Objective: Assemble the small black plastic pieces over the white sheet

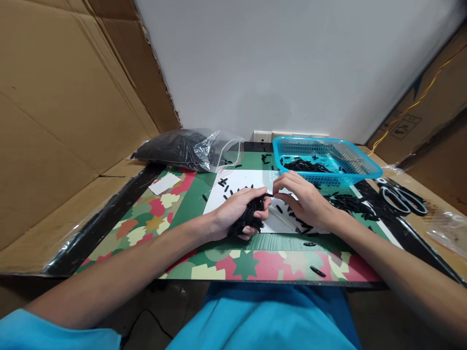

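My left hand point(239, 210) is closed around a bunch of small black plastic pieces point(249, 219) above a white sheet point(241, 181). My right hand point(304, 199) is just to its right, fingertips pinching at one black piece that sticks out of the bunch near my left thumb. More loose black pieces point(346, 201) lie scattered on the sheet and on the table beside my right wrist.
A turquoise basket point(359, 167) with several black pieces stands at the back right. A clear bag of black pieces point(182, 148) lies at the back left. Scissors point(401, 197) rest at the right. Cardboard walls point(65, 121) flank the patterned mat point(153, 218).
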Demonstrator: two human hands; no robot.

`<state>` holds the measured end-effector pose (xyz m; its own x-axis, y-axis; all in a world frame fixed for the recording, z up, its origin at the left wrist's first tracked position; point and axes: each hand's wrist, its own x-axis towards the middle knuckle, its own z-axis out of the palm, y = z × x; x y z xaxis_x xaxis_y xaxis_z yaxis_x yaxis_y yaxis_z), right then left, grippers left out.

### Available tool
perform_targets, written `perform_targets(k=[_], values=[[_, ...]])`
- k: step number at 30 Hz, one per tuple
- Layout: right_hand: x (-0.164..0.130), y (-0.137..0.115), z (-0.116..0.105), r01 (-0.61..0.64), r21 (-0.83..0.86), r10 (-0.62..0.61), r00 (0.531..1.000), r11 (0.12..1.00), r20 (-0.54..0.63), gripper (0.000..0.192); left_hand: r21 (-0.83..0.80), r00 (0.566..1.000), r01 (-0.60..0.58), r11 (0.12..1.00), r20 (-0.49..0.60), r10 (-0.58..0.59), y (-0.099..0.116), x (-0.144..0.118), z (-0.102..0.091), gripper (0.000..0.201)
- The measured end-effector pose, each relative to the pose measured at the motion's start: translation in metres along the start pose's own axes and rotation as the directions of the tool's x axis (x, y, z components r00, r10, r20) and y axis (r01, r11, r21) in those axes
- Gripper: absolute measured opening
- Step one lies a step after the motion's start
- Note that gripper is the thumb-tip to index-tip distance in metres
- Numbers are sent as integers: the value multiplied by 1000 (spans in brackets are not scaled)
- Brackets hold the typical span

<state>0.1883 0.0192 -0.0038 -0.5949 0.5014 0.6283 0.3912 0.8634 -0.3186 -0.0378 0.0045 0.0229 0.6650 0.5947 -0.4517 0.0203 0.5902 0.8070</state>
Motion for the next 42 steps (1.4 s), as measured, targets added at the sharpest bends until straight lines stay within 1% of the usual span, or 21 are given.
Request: perform_targets(k=[11,15,20,25,29,33,42], values=[[-1,-4,-2,-16,23,17,998,1000,-52,7,11,996,-92,996,-16,92,2,-2,5,32],[-3,-1,0,-9,23,11,995,1000,-102,6,-4,997,-80,997,-20,80,2,-1,5,31],[-3,2,2,-18,24,20,995,1000,-99,7,-16,998,-66,998,-8,65,2,0,3,33],[-2,0,0,-3,23,6,992,1000,-126,7,-14,997,-75,997,-17,75,3,0,4,35],[-3,0,-2,1,4,-1,993,1000,-116,4,-4,996,-88,996,-36,88,3,0,5,34],[-4,0,-2,-3,-4,2,993,1000,-119,7,-10,996,-76,997,-48,75,3,1,4,33],[-3,0,-1,-22,-26,19,993,999,-113,9,-31,998,-53,998,-25,52,5,1,2,34]])
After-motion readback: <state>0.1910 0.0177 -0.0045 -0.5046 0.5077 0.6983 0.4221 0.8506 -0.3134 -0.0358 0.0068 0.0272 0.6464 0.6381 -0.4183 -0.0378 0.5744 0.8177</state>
